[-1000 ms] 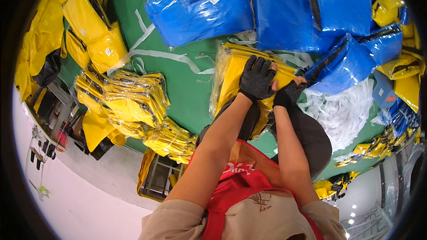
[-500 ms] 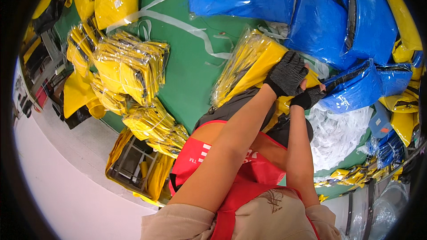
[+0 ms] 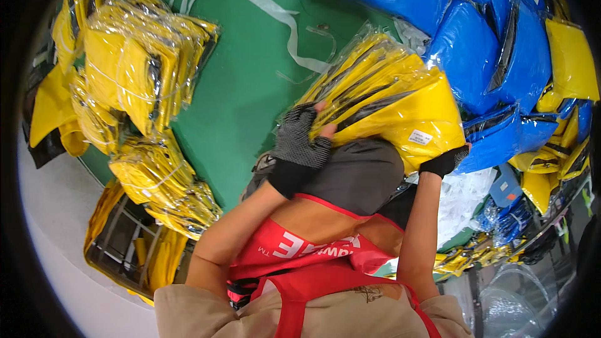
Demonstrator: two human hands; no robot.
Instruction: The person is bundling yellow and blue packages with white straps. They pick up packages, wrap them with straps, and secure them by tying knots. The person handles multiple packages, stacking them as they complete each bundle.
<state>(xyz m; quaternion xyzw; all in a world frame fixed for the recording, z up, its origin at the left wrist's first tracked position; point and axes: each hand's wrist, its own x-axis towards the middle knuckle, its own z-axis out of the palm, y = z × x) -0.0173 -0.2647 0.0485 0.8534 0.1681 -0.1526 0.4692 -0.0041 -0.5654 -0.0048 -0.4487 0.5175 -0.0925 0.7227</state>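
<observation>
Open green surface (image 3: 235, 94) gives the left hand (image 3: 302, 144) a lane toward the tied yellow bundles (image 3: 125, 69), a white strip (image 3: 275, 11) crossing its far end. Blue packages (image 3: 466, 56) crowd the yellow stack's (image 3: 419, 103) right side, blocking the way beyond the right hand (image 3: 446, 160).

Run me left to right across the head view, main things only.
Bundle of yellow packets → gloved left hand → fanned stack of yellow packets → gloved right hand → folded blue packets → upright-looking yellow packet at far right.
</observation>
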